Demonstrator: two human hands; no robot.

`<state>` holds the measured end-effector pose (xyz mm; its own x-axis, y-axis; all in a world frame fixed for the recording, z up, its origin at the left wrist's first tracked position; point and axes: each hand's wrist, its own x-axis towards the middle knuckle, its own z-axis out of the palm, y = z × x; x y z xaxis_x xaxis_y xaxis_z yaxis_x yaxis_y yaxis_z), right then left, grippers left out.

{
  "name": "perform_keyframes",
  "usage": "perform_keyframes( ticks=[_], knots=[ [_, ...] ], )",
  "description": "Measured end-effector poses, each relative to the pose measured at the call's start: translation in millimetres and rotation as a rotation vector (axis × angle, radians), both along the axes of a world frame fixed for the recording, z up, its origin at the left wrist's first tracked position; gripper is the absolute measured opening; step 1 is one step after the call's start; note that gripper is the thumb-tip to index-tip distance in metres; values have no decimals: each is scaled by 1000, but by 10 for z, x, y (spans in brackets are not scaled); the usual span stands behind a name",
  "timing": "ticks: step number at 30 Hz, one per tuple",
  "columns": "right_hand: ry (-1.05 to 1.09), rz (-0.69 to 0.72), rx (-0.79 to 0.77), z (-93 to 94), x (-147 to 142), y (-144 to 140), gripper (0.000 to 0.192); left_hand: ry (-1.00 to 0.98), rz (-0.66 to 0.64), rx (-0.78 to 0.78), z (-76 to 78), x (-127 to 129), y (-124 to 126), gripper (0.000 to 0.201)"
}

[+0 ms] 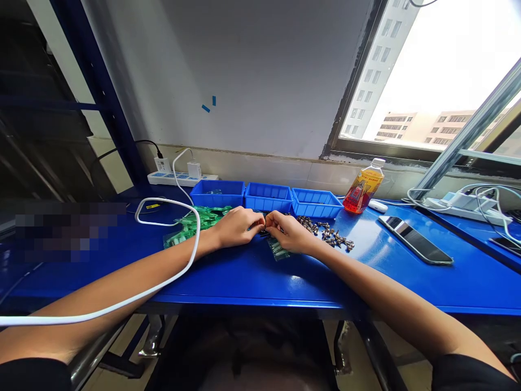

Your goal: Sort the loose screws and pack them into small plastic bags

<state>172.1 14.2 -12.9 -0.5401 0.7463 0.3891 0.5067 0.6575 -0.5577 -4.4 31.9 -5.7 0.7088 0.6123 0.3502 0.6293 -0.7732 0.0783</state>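
Note:
My left hand and my right hand meet fingertip to fingertip just above the table, both closed in a pinch. Whatever is between their fingers is too small and hidden to name. Under my right hand lies a small clear greenish plastic packet. Left of my left hand spreads a heap of green plastic packets. To the right of my right hand is a scattered pile of small metal screw-like parts.
Behind my hands stand three blue bins: left, middle and right. A drink bottle and a phone are on the right. A white cable loops across my left forearm. Power strips lie at the back.

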Motion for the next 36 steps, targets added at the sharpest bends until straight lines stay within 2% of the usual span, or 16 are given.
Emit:
perform_keyframes(
  ticks=[5, 10, 17, 26, 36],
  knots=[
    [99, -62, 24, -16, -5, 18, 6, -34, 25, -26, 15, -9, 10, 15],
    [189, -26, -14, -15, -15, -2, 3, 22, -30, -15, 3, -1, 1, 19],
    [191, -21, -47, -21, -14, -9, 2, 65, -50, 29, -9, -2, 16, 19],
    [294, -9, -207, 4, -33, -23, 11, 19, -52, 46, -28, -17, 23, 18],
    [228, -16, -113, 14, -21, -31, 10, 3, -42, 51, -17, -6, 5, 18]
  ],
)
